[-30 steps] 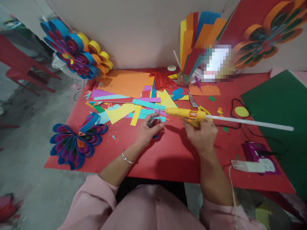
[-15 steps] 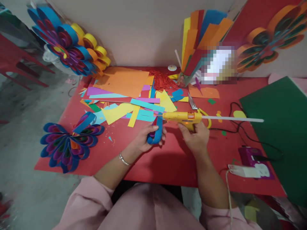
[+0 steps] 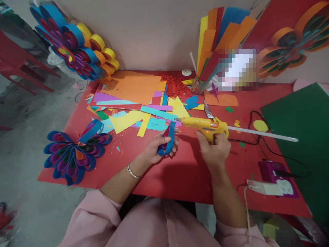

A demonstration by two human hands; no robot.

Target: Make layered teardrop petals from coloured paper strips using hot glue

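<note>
My left hand [image 3: 156, 147] pinches a looped blue paper strip [image 3: 169, 145] with purple and red paper inside its curve. My right hand [image 3: 215, 151] is wrapped round the handle of a yellow hot glue gun [image 3: 205, 125], its nozzle pointing left, a little above and right of the loop's upper end. A long white glue stick [image 3: 264, 134] sticks out of the back of the gun. On the left part of the table lies a paper flower piece [image 3: 77, 152] made of blue, purple and green loops.
Paper strips and scraps [image 3: 128, 120] cover the back of the red table [image 3: 180, 178]. Behind the glue gun lie scissors [image 3: 207, 109]. A black cord [image 3: 267, 145] runs to a purple power socket box [image 3: 276, 178] at right. A green board [image 3: 303, 137] overhangs the right side.
My right hand has drawn the glue gun right, away from the paper loop, and tilted it so the glue stick's rear end dips. My left hand stays nearly in place.
</note>
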